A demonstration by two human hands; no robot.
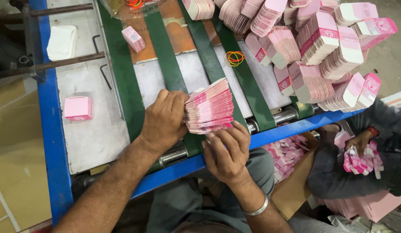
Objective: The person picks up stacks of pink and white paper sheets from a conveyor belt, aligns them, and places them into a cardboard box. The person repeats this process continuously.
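My left hand [163, 121] presses against the left side of a fanned stack of flat pink and white carton blanks [210, 107] lying on the green belts of a machine table [101, 138]. From below, my right hand [228, 151] cups the near edge of the same stack, fingers curled on its lower sheets. A silver bangle circles my right wrist.
Many banded bundles of pink cartons [312, 47] pile at the back right. A single folded pink box [78, 108] and another [134, 39] sit on the table. Rubber bands [235, 58] lie on the belt. Another person's hand [360, 146] holds pink scraps at right, above a box of offcuts [286, 153].
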